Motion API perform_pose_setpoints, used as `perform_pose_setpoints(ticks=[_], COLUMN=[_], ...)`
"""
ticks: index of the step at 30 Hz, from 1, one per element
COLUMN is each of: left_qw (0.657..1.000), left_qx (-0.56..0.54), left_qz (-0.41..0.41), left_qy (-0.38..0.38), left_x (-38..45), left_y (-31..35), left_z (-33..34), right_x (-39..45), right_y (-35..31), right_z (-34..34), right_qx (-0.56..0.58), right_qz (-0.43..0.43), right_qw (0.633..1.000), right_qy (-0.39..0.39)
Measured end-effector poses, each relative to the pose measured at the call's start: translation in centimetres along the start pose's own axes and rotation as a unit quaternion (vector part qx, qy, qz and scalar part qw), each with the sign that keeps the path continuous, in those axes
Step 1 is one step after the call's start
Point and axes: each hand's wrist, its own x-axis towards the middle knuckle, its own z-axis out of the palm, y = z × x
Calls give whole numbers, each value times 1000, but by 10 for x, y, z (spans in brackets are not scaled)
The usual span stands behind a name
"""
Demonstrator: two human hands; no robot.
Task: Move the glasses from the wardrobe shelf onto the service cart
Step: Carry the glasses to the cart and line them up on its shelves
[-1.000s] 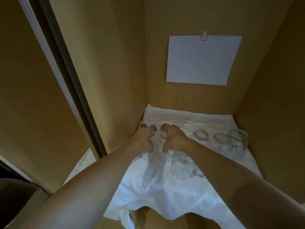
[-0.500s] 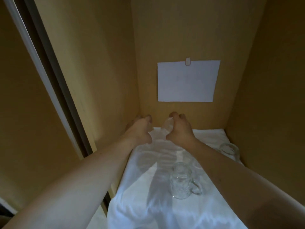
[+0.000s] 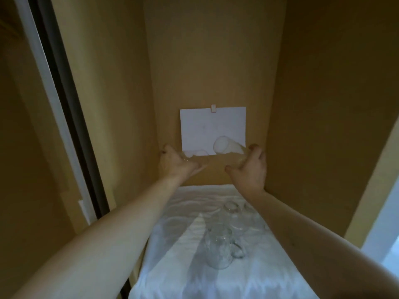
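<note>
Wardrobe shelf (image 3: 280,281) under a white cloth (image 3: 194,272), lower centre. Paper sheet (image 3: 212,128) clipped to the back wall, no writing readable. Left hand (image 3: 177,164) grasps one glass (image 3: 195,157), right hand (image 3: 248,169) grasps another glass (image 3: 228,147), both lifted mid-frame. A mug (image 3: 219,248) and more glasses (image 3: 232,208) remain on the cloth. Step: carry-off. Next likely needs turning toward the cart, not in view.

Dim, warm-toned wide-angle view with soft focus throughout. The white cloth (image 3: 216,277) is the brightest area, crossed by grey arm shadows, with pale daylight to its right. Straight edges left of the cloth bow outward.
</note>
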Motion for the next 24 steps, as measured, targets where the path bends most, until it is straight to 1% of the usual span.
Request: perform_pose_setpoints(ticks=[2,3,7,11,15,18,24], left_qw=[998,997,993,989,980,971,955], left_qx=[-54,-73,-108,-124,-164,-213,-266], left_qz=[-18,-14,37,68,101,98,101], left_qy=[-7,-10,-24,-46,-52,-55,-88], left_x=[-9,-15,-41,-66,-94,-122,-174], left_y=[4,4,2,-5,-7,0,24], left_z=[-2,-3,-12,-24,-33,-35,-26], right_x=[-12,-17,-44,-73,-103,-122,-153], right_y=[-2,-3,-6,-15,-22,-23,-16], right_z=[-9,-13,-31,-51,-77,-98,-141], right_qx=[-4,-8,-12,0,1,8,8], right_qz=[36,53,89,102,98,90,123], right_qw=[999,998,995,992,990,987,976], right_qy=[20,25,44,73,103,132,181])
